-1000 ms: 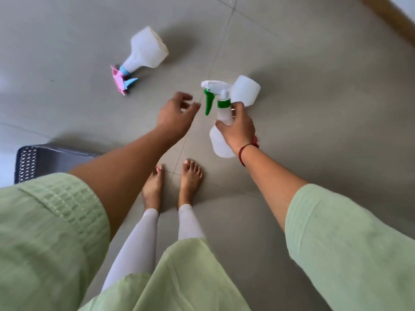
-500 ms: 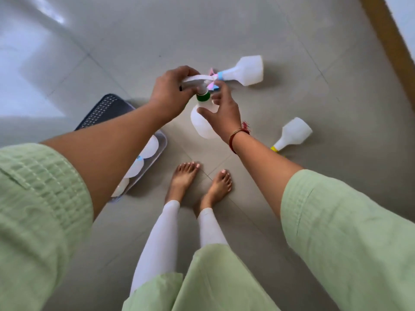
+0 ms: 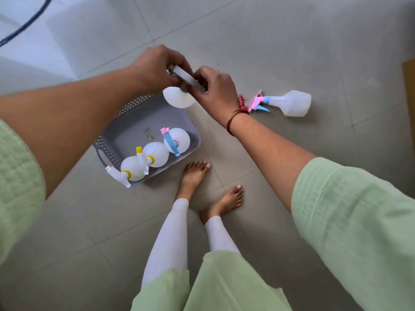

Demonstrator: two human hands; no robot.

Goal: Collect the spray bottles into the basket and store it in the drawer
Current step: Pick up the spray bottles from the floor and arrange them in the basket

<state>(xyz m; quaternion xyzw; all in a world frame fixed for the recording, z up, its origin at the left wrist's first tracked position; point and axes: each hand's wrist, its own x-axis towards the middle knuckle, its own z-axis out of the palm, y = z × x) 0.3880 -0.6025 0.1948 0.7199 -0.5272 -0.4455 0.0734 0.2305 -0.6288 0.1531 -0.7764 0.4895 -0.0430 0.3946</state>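
Observation:
A white spray bottle with a green collar (image 3: 178,100) hangs over the far corner of the grey basket (image 3: 134,118). My left hand (image 3: 155,68) and my right hand (image 3: 214,90) both grip its white trigger head from either side. Inside the basket stand two bottles with yellow collars (image 3: 132,168) (image 3: 156,153) and one with a blue and pink trigger (image 3: 177,140). Another bottle with a pink and blue trigger (image 3: 289,103) lies on its side on the floor, to the right of my right hand.
The basket sits on grey floor tiles just left of my bare feet (image 3: 195,176). A dark cable (image 3: 24,24) crosses the upper left corner. A brown edge (image 3: 408,90) shows at the far right.
The view has swung left, bringing the whole basket into sight. Both hands have carried the green-collared bottle over the basket's far corner. The yellow-collared bottle seen on the floor is out of view.

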